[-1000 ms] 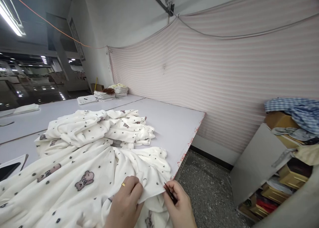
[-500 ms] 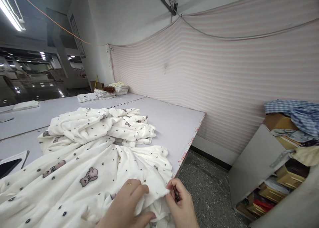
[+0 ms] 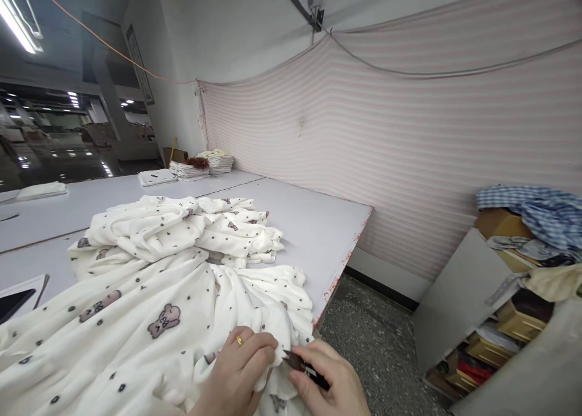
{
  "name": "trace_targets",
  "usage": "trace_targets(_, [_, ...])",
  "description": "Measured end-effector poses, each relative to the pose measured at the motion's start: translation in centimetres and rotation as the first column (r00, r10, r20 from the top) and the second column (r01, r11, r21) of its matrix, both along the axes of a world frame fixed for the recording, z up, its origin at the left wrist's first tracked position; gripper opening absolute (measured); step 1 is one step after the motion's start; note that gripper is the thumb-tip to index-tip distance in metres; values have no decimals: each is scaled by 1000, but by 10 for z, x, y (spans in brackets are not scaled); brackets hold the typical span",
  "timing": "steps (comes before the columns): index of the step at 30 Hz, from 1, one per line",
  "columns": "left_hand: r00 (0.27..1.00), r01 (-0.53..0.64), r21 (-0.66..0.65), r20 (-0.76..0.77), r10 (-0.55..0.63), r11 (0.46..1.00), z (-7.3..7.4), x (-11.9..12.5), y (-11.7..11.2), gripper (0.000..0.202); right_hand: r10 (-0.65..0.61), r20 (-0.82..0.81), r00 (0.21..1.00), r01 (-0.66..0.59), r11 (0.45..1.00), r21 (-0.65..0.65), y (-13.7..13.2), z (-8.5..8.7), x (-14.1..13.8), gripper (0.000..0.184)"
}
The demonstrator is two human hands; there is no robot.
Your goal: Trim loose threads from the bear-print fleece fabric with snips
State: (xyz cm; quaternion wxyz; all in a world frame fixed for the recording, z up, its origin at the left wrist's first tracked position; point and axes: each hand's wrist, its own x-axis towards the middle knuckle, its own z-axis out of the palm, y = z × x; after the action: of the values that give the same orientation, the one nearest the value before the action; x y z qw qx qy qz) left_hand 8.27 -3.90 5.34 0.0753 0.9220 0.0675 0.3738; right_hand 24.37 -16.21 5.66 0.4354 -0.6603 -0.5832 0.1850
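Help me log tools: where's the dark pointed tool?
In the head view, the dark tool is in the right hand, right of bottom centre, its tip towards the white cloth.

I can't see the dark tool's part under the right hand's fingers; below the left hand, the view cuts off the white fabric.

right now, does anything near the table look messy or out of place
The blue checked cloth lies bunched over a box atop the shelf unit, looking untidy; no spill or damage shows.
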Motion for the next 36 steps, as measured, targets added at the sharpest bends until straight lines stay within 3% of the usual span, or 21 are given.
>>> trace_targets(6, [1000,5,69,26,-6,998,5,2,1,27,-41,72,997,44,998,-47,-2,4,0,22])
trace_targets(16, [999,1,120,39,-5,993,12,3,-1,26,-27,-9,1000,26,999,-31,0,2,4,21])
trace_targets(21, [998,2,128,56,-9,992,7,-1,1,22,-117,-72,991,115,993,-24,2,-5,-1,21])
trace_targets(23, [997,13,69,76,-18,998,5,-1,1,23,-121,-102,987,124,992,17,6,-8,-4,26])
trace_targets(25, [1000,-15,-181,17,18,983,8,-1,0,16,-163,-110,980,171,983,71,14,-10,-7,13])
trace_targets(26, [997,-66,-374,-58,47,925,12,0,0,10,-199,-123,972,211,973,92,19,-10,-9,6])
trace_targets(27, [988,-132,-564,-142,62,815,17,1,0,9,-226,-155,962,244,963,110,23,-11,-10,9])
trace_targets(28, [975,-197,-716,-212,61,670,22,2,1,13,-244,-206,948,275,952,135,27,-12,-11,13])
trace_targets(30, [968,-240,-878,-249,33,414,32,4,2,21,-234,-313,921,306,929,207,32,-14,-15,16])
trace_targets(31, [976,-211,-916,-218,19,342,36,4,2,22,-205,-334,920,297,921,253,34,-15,-18,18])
trace_targets(33, [989,-143,-953,-149,-3,269,40,4,2,24,-160,-292,943,258,905,338,35,-19,-23,23])
trace_targets(36, [994,-98,-964,-106,-16,246,37,3,2,26,-172,-173,970,225,904,363,36,-24,-29,14])
